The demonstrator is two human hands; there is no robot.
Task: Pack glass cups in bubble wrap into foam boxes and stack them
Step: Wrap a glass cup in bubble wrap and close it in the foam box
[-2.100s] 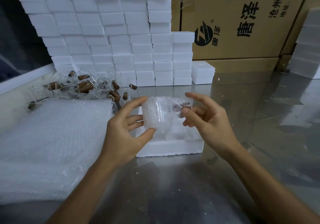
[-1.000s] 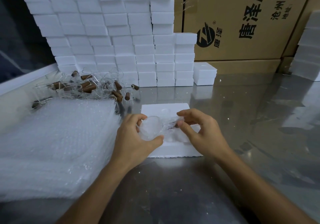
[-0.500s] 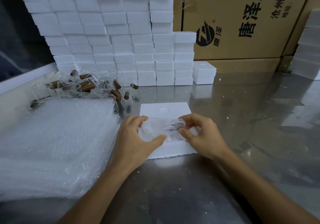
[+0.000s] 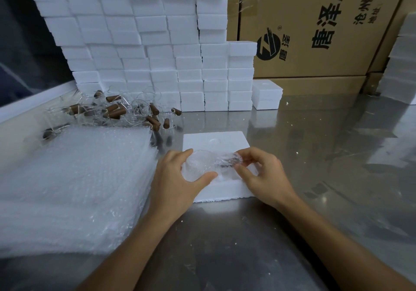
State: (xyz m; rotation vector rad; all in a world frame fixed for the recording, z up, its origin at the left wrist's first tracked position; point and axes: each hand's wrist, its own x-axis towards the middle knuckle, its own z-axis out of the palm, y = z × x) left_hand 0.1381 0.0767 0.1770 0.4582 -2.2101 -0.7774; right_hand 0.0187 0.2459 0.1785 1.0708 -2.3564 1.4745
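While the bubble-wrapped glass cup (image 4: 210,163) is lowered into the open foam box (image 4: 216,143) on the steel table (image 4: 292,155), it is held at both ends. Its long axis lies left to right between the hands. The round body is gripped by the left hand (image 4: 177,178); the twisted handle end is pinched by the right hand (image 4: 263,173).
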